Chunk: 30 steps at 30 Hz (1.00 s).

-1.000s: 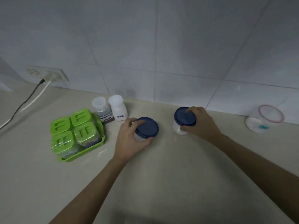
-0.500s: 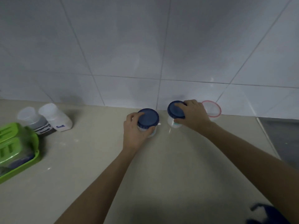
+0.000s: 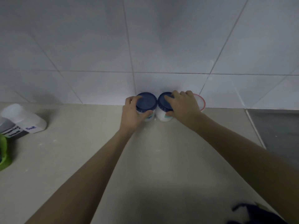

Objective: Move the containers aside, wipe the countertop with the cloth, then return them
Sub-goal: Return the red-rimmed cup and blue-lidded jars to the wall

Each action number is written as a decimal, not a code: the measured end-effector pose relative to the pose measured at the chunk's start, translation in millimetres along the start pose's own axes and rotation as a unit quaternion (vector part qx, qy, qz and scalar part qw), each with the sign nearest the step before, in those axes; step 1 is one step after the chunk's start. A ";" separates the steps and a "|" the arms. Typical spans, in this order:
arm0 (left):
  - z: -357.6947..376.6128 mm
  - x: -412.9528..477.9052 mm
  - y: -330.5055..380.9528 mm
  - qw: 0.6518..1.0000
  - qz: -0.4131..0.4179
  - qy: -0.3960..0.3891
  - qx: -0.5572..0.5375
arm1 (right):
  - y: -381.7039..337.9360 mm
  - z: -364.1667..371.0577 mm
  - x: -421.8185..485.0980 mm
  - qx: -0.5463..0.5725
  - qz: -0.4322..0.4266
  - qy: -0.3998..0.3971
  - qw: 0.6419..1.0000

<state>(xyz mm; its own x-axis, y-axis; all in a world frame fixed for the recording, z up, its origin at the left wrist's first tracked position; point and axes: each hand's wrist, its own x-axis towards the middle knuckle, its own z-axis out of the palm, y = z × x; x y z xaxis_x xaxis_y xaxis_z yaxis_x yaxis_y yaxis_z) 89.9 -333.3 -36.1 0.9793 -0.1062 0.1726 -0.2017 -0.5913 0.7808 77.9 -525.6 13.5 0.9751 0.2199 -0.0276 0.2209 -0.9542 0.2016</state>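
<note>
Two white jars with dark blue lids stand side by side against the tiled wall at the back of the beige countertop. My left hand grips the left jar around its lid and side. My right hand grips the right jar from above and from the right. A clear container with a pink rim sits just behind my right hand, mostly hidden. A dark blue cloth lies at the bottom right corner, partly cut off.
At the far left stand a white bottle labelled Salt, a bottle with dark contents and the edge of a green tray. A dark grey surface begins at the right end of the countertop.
Both hands have carried the blue-lidded jars rightward and back to the wall, beside the pink-rimmed container. The view has swung right, so the green tray is nearly out of frame.
</note>
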 end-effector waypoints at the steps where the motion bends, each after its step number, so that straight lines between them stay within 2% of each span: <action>1: 2.6 1.5 1.1 1.000 0.001 0.002 0.002 | 2.2 2.2 -1.3 0.007 -0.002 0.002 1.000; 7: 4.6 -0.1 1.6 1.000 0.001 0.007 0.003 | 7.6 19.1 -12.7 0.162 -0.025 0.036 0.986; 9: 2.5 -1.6 0.3 1.000 0.005 0.018 0.015 | 3.4 24.6 -14.9 0.146 -0.029 0.054 0.987; 13: -0.8 -6.7 -0.8 0.999 0.007 0.032 0.033 | -8.2 34.5 -10.6 0.032 0.003 0.042 0.999; 18: 1.9 0.2 4.3 1.000 0.000 -0.001 0.023 | -7.5 32.8 -11.6 -0.042 0.027 0.048 0.998; 23: 0.2 -6.5 9.5 0.997 -0.038 -0.068 0.020 | -5.6 22.3 -31.1 0.017 0.013 0.026 0.999; 28: -30.2 -36.2 7.3 0.995 -0.060 0.025 0.069 | -10.1 3.0 -65.1 0.106 -0.027 0.063 0.992; 30: -50.1 -48.5 -2.3 0.993 -0.061 0.029 0.101 | -18.7 0.0 -81.0 0.127 -0.038 0.072 0.989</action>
<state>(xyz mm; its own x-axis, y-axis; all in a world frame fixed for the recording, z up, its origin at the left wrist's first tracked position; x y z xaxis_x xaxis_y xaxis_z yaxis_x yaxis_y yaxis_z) 42.0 -286.7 -16.2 0.9921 0.0191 0.1239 -0.0684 -0.7456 0.6628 -5.2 -525.5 12.0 0.9471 0.3012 0.1106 0.3077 -0.9503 -0.0478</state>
